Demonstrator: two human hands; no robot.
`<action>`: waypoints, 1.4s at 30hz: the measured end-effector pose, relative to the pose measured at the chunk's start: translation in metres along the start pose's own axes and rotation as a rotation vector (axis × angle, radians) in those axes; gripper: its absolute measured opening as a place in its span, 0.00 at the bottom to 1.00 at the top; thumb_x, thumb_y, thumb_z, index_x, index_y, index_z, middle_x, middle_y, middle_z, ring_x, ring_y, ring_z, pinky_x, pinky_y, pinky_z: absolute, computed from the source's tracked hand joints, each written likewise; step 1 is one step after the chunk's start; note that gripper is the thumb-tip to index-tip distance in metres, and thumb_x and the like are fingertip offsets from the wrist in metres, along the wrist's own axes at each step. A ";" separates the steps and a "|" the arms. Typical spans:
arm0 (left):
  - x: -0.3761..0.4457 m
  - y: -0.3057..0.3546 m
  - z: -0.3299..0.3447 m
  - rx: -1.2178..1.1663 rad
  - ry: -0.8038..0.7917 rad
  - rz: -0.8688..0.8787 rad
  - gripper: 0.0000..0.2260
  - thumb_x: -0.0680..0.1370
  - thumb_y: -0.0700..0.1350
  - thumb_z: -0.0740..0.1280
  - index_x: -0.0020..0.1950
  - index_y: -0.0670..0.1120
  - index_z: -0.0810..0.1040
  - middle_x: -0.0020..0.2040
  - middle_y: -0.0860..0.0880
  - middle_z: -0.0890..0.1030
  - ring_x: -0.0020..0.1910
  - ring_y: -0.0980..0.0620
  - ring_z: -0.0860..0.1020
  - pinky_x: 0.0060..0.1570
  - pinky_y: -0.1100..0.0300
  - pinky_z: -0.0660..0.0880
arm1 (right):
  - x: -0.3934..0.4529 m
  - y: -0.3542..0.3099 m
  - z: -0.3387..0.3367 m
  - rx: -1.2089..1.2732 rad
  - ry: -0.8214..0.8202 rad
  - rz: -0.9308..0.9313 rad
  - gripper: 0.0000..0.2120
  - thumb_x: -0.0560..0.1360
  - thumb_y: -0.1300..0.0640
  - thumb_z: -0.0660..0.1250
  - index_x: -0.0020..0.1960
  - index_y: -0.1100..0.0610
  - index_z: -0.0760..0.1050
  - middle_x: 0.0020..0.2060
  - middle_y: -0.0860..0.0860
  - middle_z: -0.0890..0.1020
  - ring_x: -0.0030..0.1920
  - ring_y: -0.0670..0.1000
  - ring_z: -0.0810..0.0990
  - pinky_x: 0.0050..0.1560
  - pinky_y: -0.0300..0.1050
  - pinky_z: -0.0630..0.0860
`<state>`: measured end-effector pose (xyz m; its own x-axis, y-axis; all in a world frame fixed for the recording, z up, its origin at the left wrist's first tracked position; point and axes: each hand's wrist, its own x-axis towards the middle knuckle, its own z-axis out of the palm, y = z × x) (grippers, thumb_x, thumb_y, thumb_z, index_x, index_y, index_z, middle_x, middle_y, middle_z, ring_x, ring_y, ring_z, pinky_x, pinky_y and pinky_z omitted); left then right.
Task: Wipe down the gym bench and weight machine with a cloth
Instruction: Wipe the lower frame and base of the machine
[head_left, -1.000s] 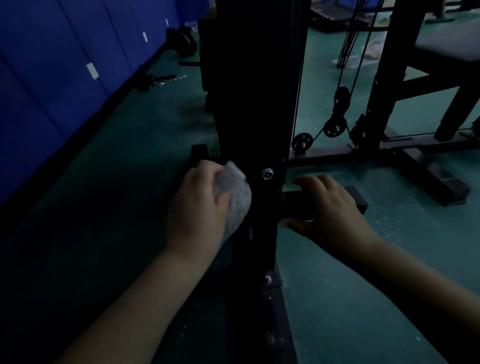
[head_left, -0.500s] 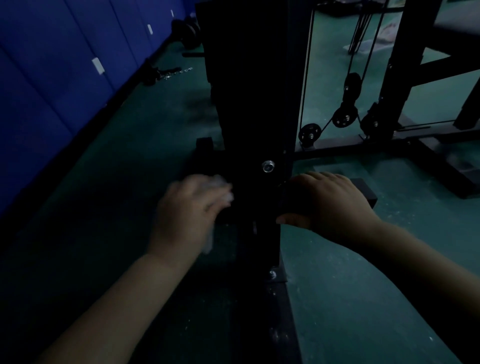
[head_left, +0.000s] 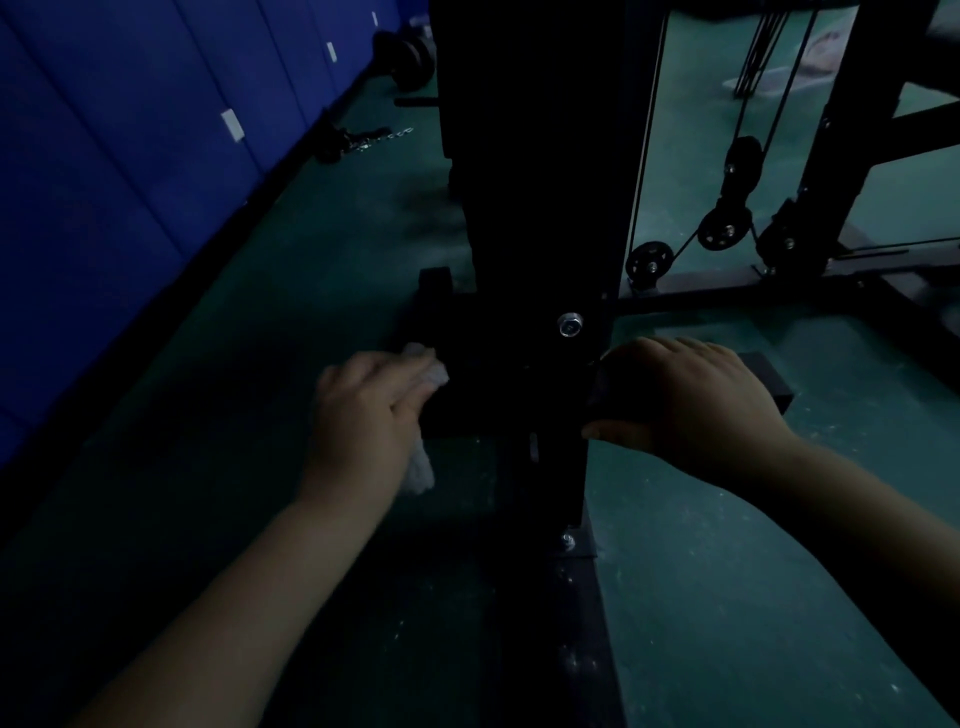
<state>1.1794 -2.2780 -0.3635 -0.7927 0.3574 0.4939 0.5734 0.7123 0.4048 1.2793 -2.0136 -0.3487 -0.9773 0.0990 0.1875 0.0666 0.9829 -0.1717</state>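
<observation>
Our left hand (head_left: 371, 410) has slid the white cloth (head_left: 427, 370) down off the machine upright (head_left: 530, 218) onto the left foot bar, fingers curled gripping it. Our right hand (head_left: 691, 400) stays wrapped over the right foot bar (head_left: 769, 382), frame center-right. We judge base wiping underway.
</observation>
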 end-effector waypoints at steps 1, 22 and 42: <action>0.001 0.001 -0.001 -0.032 0.008 -0.024 0.14 0.77 0.51 0.63 0.59 0.50 0.81 0.54 0.47 0.81 0.52 0.42 0.77 0.54 0.52 0.73 | 0.000 0.000 0.001 -0.007 0.011 -0.001 0.41 0.60 0.22 0.55 0.62 0.47 0.72 0.54 0.46 0.79 0.57 0.51 0.76 0.56 0.45 0.68; -0.016 0.036 0.023 0.046 0.114 0.122 0.16 0.75 0.51 0.59 0.59 0.54 0.81 0.51 0.49 0.81 0.46 0.42 0.75 0.46 0.53 0.70 | -0.002 -0.004 0.000 -0.126 0.001 -0.037 0.43 0.64 0.24 0.52 0.66 0.53 0.70 0.60 0.51 0.78 0.62 0.55 0.75 0.59 0.48 0.67; -0.018 0.050 0.028 0.057 0.152 -0.027 0.19 0.76 0.53 0.55 0.57 0.49 0.81 0.49 0.45 0.81 0.45 0.40 0.72 0.46 0.50 0.70 | -0.001 0.003 -0.008 -0.028 -0.081 -0.052 0.37 0.69 0.31 0.64 0.71 0.50 0.66 0.65 0.51 0.74 0.66 0.54 0.71 0.65 0.50 0.67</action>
<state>1.2162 -2.2317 -0.3736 -0.7646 0.2455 0.5959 0.5362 0.7553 0.3769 1.2823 -2.0098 -0.3419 -0.9926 0.0355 0.1164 0.0195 0.9905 -0.1364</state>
